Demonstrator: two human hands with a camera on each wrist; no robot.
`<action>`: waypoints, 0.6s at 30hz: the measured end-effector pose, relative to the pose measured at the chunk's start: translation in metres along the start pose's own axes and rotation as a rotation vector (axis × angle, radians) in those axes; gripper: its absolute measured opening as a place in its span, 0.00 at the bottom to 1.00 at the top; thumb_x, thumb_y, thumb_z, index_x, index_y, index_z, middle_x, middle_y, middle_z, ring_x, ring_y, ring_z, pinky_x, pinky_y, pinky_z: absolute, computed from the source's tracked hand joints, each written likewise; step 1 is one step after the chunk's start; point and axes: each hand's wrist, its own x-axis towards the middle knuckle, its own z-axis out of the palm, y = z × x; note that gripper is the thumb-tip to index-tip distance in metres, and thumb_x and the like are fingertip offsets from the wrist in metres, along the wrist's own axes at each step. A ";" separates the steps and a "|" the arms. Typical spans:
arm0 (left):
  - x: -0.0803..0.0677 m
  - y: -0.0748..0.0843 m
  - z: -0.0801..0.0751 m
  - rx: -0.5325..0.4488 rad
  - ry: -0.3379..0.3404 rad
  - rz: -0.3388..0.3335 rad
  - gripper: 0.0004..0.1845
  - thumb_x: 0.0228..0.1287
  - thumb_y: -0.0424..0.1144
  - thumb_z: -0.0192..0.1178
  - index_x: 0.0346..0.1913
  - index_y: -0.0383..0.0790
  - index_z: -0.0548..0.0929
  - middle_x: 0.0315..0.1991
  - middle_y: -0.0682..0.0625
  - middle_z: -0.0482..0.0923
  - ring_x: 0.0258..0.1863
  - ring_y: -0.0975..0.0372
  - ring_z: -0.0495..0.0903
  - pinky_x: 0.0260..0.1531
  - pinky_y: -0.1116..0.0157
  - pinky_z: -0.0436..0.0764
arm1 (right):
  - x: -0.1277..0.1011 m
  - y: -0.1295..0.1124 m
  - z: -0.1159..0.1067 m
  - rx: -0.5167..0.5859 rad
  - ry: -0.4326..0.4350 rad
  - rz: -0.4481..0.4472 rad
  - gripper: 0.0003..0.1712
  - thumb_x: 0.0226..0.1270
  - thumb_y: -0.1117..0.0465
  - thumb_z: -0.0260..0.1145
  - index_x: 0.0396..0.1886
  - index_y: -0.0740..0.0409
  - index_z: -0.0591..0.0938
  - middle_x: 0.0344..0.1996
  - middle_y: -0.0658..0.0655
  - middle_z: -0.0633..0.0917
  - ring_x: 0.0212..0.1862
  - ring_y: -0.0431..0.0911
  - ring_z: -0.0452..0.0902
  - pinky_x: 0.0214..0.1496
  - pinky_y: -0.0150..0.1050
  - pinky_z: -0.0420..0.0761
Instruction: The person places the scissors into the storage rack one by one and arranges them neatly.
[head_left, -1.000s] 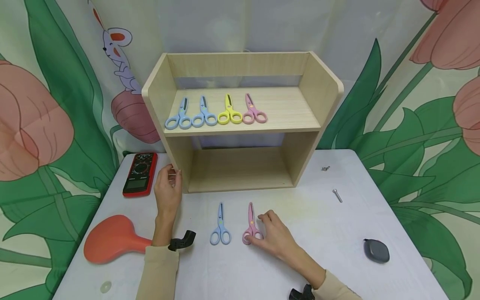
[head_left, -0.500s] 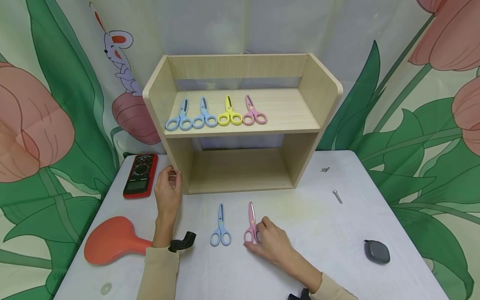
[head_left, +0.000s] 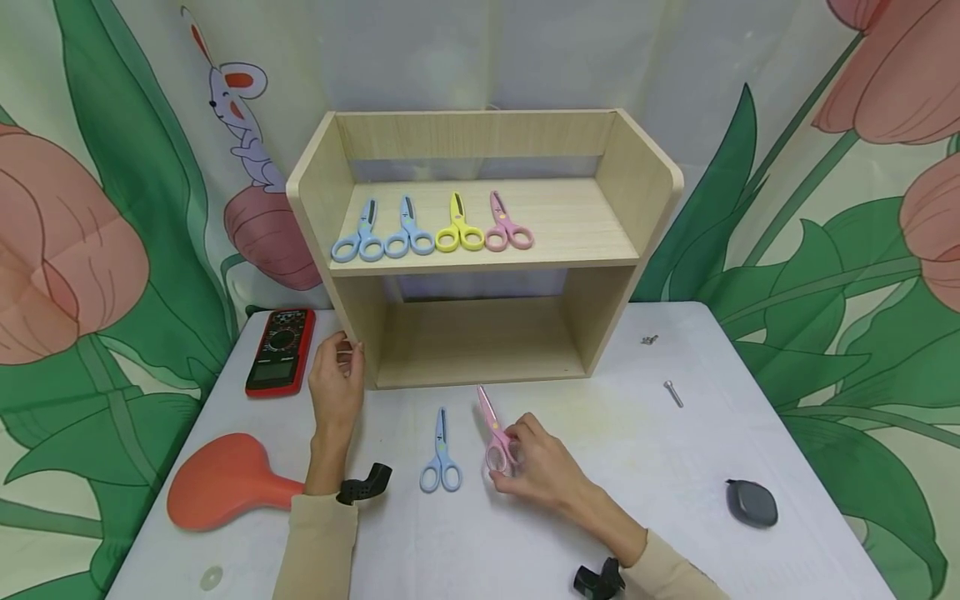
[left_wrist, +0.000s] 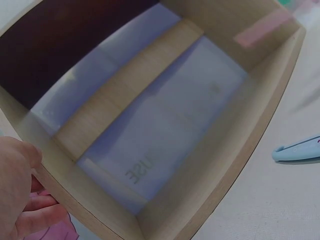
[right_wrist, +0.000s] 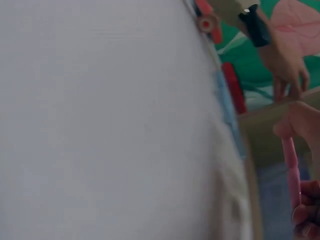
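My right hand [head_left: 546, 468] pinches a pair of pink scissors [head_left: 491, 419] by the handles, between thumb and fingers. The blades tilt up and to the left, raised off the table. Edge-on, the same pink scissors [right_wrist: 293, 175] show in the right wrist view. At the lower left of the wooden shelf [head_left: 480, 265], my left hand [head_left: 336, 385] holds the front edge of the side panel; in the left wrist view its fingers [left_wrist: 42, 220] bend along the outer side. Blue scissors [head_left: 441, 458] lie on the table, left of the pink pair.
Along the upper board lie two blue scissors [head_left: 408, 225], a yellow pair [head_left: 457, 223] and another pink pair [head_left: 507, 223]. A red multimeter [head_left: 281, 354] and an orange paddle-shaped thing [head_left: 225, 483] are at left. At right lie a bolt [head_left: 673, 393] and a dark rounded case [head_left: 752, 503].
My right hand has closed on the pink scissors' handles and lifted them, their tips swinging up and left. My left hand stays at the shelf's side.
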 end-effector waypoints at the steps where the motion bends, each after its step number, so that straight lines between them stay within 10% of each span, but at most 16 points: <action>1: 0.000 0.000 0.000 0.002 0.001 0.000 0.17 0.72 0.38 0.60 0.57 0.32 0.77 0.46 0.36 0.80 0.42 0.49 0.85 0.41 0.54 0.87 | 0.005 -0.001 -0.005 0.002 0.027 -0.039 0.30 0.41 0.50 0.80 0.43 0.60 0.81 0.38 0.50 0.77 0.33 0.37 0.76 0.34 0.26 0.80; 13: 0.001 0.000 0.001 -0.018 0.021 0.021 0.18 0.70 0.36 0.62 0.57 0.29 0.77 0.45 0.35 0.80 0.40 0.48 0.84 0.39 0.53 0.87 | 0.076 -0.023 -0.091 0.008 0.237 -0.266 0.33 0.43 0.54 0.81 0.48 0.65 0.80 0.42 0.57 0.77 0.39 0.44 0.75 0.38 0.33 0.83; 18: 0.001 0.000 0.002 -0.016 0.038 0.036 0.17 0.70 0.36 0.62 0.56 0.29 0.77 0.44 0.35 0.81 0.40 0.48 0.85 0.37 0.82 0.81 | 0.107 -0.024 -0.125 -0.011 0.319 -0.281 0.34 0.42 0.57 0.81 0.49 0.69 0.80 0.42 0.61 0.76 0.40 0.48 0.73 0.37 0.37 0.82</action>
